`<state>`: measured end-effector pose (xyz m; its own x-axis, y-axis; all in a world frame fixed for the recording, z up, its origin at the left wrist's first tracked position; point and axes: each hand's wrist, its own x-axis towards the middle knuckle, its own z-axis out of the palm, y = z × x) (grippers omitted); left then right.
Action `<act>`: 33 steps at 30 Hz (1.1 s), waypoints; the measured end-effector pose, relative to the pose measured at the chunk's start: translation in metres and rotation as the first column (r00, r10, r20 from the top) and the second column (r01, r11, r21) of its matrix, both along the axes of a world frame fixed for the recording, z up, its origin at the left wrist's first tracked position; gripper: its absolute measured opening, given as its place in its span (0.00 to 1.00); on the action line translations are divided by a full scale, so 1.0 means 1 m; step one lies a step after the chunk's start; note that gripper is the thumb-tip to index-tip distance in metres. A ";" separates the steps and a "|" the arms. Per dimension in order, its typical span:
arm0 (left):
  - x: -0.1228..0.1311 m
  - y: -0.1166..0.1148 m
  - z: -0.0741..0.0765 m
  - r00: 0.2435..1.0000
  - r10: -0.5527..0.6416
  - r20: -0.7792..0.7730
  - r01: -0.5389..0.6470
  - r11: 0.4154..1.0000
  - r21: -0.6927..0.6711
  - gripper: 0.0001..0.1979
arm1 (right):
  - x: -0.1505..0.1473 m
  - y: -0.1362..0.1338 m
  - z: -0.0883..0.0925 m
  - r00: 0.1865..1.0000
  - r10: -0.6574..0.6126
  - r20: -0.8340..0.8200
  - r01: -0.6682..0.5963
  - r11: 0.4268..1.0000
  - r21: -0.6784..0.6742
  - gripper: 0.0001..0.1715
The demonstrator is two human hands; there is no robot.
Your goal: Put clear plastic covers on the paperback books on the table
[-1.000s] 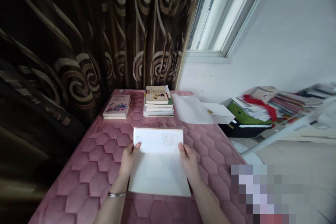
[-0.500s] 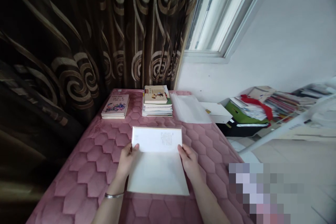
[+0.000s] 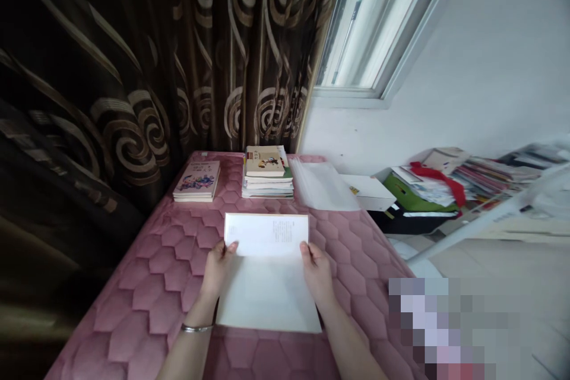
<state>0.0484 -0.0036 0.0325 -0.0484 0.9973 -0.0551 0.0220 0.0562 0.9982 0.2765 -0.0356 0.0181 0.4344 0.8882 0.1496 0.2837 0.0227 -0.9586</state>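
Observation:
An open book [image 3: 269, 294] lies in front of me, its inner side pale and mostly blank. Small printed text shows on the narrower upper part. The left edge of that part is pinched by my left hand [image 3: 219, 264], thumb on top and fingers curled underneath. On the opposite edge, my right hand [image 3: 317, 270] grips in the same way. The undersides of the fingers are hidden. Beyond the book stand a tall stack of books [image 3: 267, 175] and, to its left, a lower pile of books [image 3: 196, 181] with a pink illustrated cover.
A pink quilted bed cover [image 3: 151, 285] spreads beneath everything. Clear plastic sheets [image 3: 325, 184] lie right of the tall stack, beside a white box [image 3: 369, 191]. Papers and a red cloth [image 3: 439, 181] sit farther right. A dark patterned curtain [image 3: 214, 53] hangs along the left and back.
Both hands keep their hold on the book, which stays almost in place. The view has shifted very slightly.

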 end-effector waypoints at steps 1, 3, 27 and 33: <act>0.000 0.000 0.000 0.999 -0.022 0.028 0.022 1.000 -0.008 0.25 | 0.000 0.000 0.000 1.000 0.002 -0.009 -0.002 1.000 -0.004 0.28; -0.002 -0.001 -0.003 0.994 -0.069 0.088 0.070 0.997 -0.015 0.25 | 0.000 0.000 0.000 1.000 0.004 -0.031 -0.004 1.000 -0.010 0.27; -0.001 0.014 0.000 0.999 0.021 0.040 -0.025 0.996 0.087 0.24 | 0.002 0.003 0.012 0.993 -0.104 0.055 0.102 0.994 0.023 0.29; -0.011 0.023 0.006 0.979 -0.159 -0.126 0.154 0.987 -0.045 0.20 | 0.006 0.017 0.009 0.998 -0.057 0.030 0.058 0.998 -0.039 0.29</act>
